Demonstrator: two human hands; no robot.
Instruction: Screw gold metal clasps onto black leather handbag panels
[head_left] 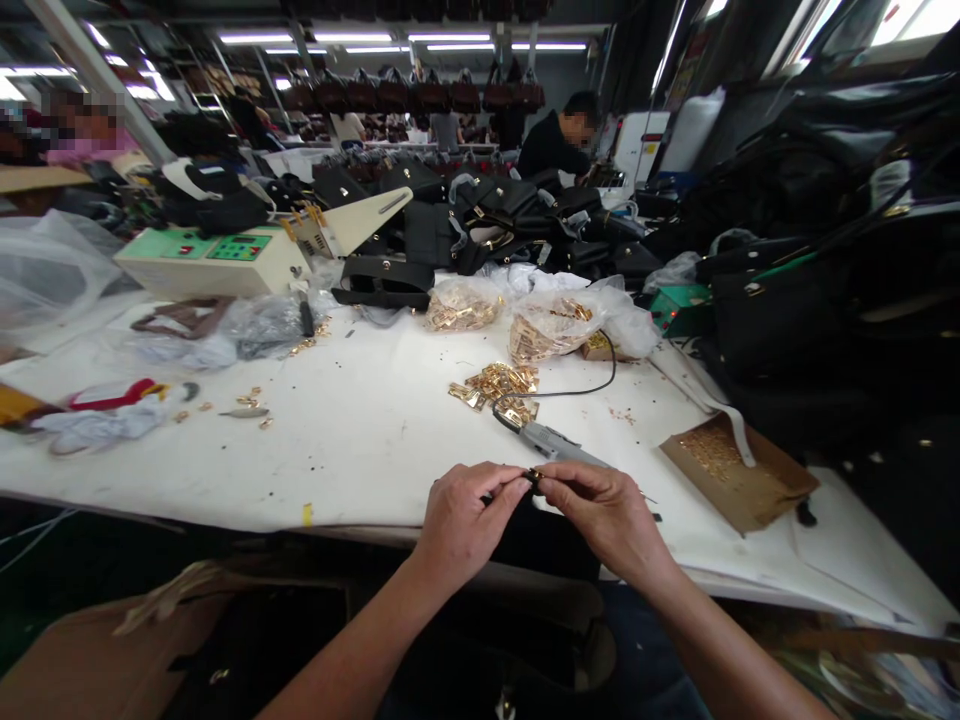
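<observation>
Both hands meet at the front edge of the white table [360, 440]. My left hand [469, 510] pinches a small black piece with a gold-coloured fitting [534, 478] between thumb and fingers. On the other side of that piece, my right hand [600, 505] grips it with thumb and forefinger. Below them black material hangs over my lap. A grey corded tool [562, 443] lies just beyond the hands, its black cable curving away. Behind it is a pile of gold metal pieces [499, 385].
An open cardboard box [739, 475] of small pieces sits at right. Plastic bags [551, 325] of gold parts stand behind the pile. A control box [217, 262] is at back left, near black bags [431, 235]. A person [555, 145] is beyond the table.
</observation>
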